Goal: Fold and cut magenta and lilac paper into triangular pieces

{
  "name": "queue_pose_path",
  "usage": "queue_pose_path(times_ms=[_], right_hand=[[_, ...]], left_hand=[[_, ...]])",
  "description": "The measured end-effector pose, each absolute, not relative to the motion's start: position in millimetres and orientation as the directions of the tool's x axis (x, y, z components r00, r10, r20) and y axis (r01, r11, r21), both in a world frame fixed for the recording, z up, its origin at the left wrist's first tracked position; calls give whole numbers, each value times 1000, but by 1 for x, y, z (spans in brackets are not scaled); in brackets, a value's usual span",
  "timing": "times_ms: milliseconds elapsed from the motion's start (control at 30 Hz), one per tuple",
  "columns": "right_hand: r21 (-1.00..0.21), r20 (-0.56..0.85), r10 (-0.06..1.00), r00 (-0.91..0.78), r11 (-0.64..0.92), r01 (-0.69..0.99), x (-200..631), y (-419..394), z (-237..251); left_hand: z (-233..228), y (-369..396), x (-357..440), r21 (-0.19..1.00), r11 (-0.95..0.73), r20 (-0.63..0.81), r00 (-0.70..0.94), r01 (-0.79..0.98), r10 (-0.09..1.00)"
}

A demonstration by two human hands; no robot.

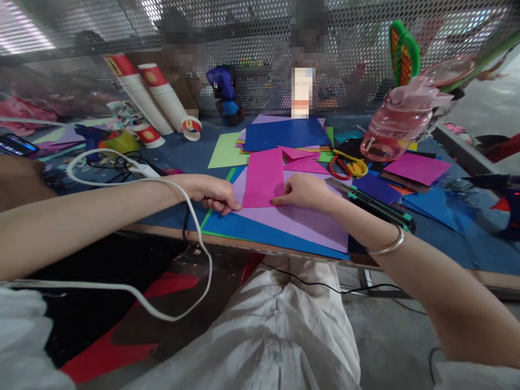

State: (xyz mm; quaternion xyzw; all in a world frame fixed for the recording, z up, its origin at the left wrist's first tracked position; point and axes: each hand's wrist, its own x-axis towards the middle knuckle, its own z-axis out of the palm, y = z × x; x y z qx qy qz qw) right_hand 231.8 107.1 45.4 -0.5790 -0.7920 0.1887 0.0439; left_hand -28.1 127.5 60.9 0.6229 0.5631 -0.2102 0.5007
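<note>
A magenta paper strip [264, 176] lies flat on a lilac sheet [304, 219], which rests on a blue sheet [260, 232] at the table's near edge. My left hand [215, 193] pinches the strip's near left corner with bent fingers. My right hand [303, 190] presses its fingertips on the strip's near right edge. A silver bangle [388, 246] sits on my right wrist.
Red and yellow scissors [345, 165] and a dark cutter [371, 200] lie right of my hands. A pink bottle [402, 122] stands at the right. Stacked coloured sheets [284, 135], paper cups [150, 97] and a blue figure [225, 92] sit farther back. A white cable [190, 216] loops over my left arm.
</note>
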Motion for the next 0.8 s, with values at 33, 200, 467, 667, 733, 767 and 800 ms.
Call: queue_pose_path(times_ms=[33, 200, 467, 667, 733, 767, 800], right_hand=[[-349, -144, 934, -326, 260, 900, 232, 107, 46], [-349, -174, 928, -329, 254, 902, 232, 108, 49], [-337, -202, 910, -363, 283, 898, 231, 105, 57], [-245, -6, 963, -270, 260, 934, 269, 80, 83], [-182, 127, 982, -137, 159, 971, 291, 63, 87], [-135, 140, 987, -84, 103, 985, 302, 55, 86], [-85, 124, 992, -38, 49, 995, 311, 47, 82]], left_hand=[[62, 128, -28, 387, 122, -821, 281, 914, 498], [83, 130, -24, 364, -20, -684, 282, 931, 673], [64, 116, 22, 233, -642, 323, 565, 730, 760], [12, 137, 32, 281, -889, 486, 745, 362, 457], [7, 142, 29, 294, -874, 465, 740, 388, 485], [6, 144, 28, 301, -863, 450, 737, 405, 504], [6, 144, 27, 312, -852, 433, 735, 421, 522]])
